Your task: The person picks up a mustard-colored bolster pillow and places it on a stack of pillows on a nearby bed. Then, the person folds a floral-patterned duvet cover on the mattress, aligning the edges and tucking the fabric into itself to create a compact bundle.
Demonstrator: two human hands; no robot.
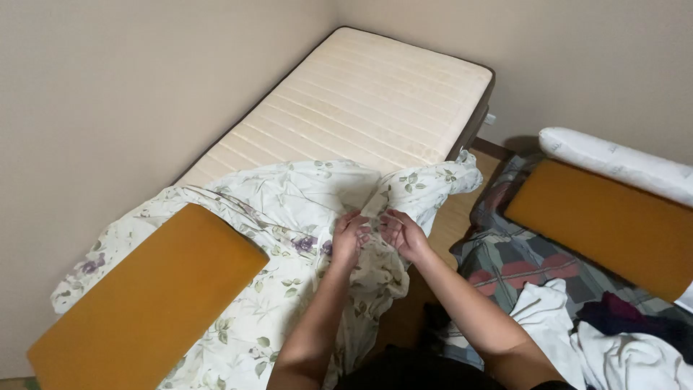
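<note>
From my feed, a bare cream mattress (368,101) with quilted ribs runs toward twelve o'clock, filling the corner between two beige walls (108,94). At eight o'clock I see a mustard-orange cushion (144,300) lying flat. At three o'clock a second orange cushion (606,224) sits just under a long white bolster pillow (613,162). Below them, at four o'clock, a dark patterned quilt (516,260) carries crumpled white cloth (570,325) and a dark garment (621,314).

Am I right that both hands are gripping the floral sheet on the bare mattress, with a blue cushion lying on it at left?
Not quite: the cushion is mustard orange, not blue, as the head view shows. Both the left hand and right hand do grip the floral sheet on the mattress.
</note>
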